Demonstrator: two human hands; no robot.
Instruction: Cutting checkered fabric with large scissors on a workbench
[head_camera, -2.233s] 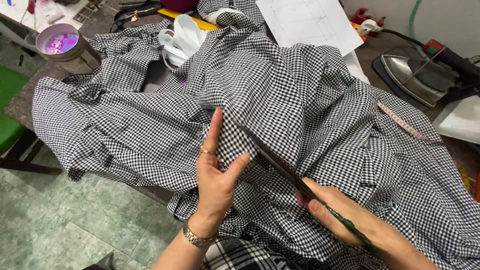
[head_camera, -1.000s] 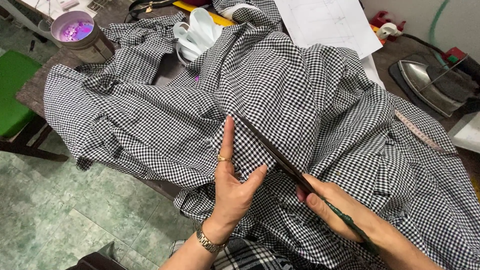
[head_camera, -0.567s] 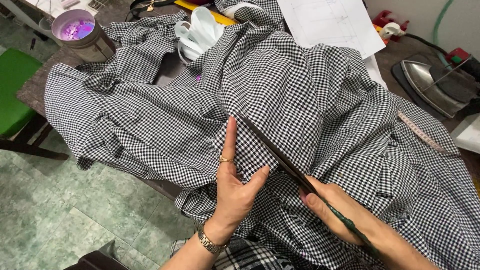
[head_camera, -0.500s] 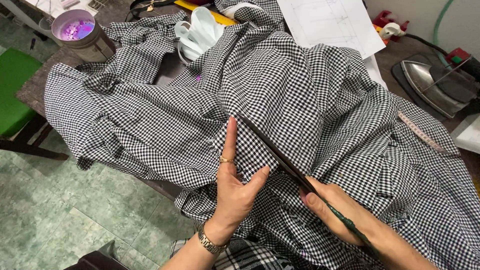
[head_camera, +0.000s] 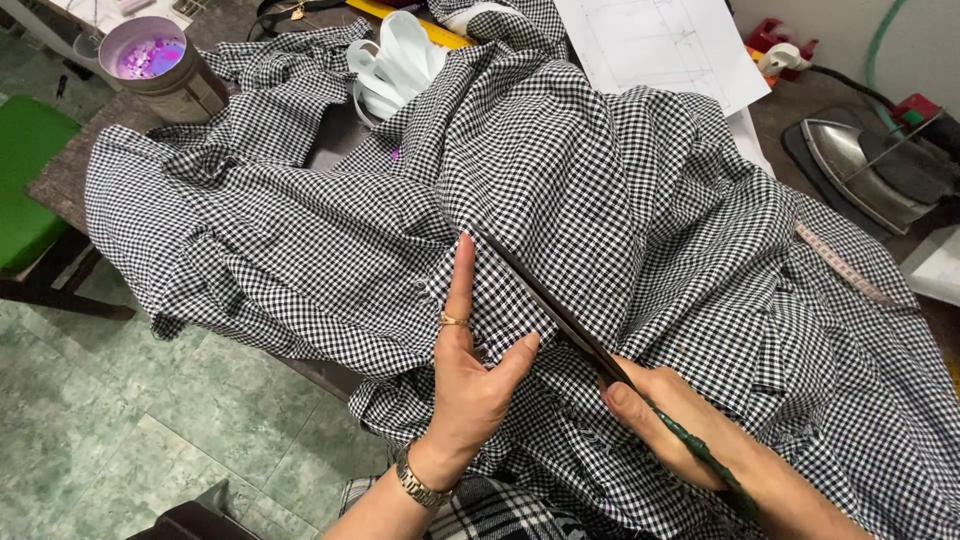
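Nearest the camera, the left hand (head_camera: 468, 372) is laid flat on the black-and-white checked fabric (head_camera: 560, 190), its fingers pressed together and stretched away from the body, the thumb spread out to the right; a ring and a metal wristwatch (head_camera: 418, 484) are worn. Just beside it, to the right, the right hand (head_camera: 668, 418) is closed around the dark handle of a pair of long scissors (head_camera: 560, 318). The blades are run diagonally up and to the left, their tip lying close to the left fingertips, and a flap of the fabric is held between the left hand and the blades. The fabric is heaped over most of the table. Farther off, a round tin of purple bits (head_camera: 152, 62), white tape (head_camera: 398, 62), a paper sheet (head_camera: 660, 40) and an iron (head_camera: 870, 170) can be seen.
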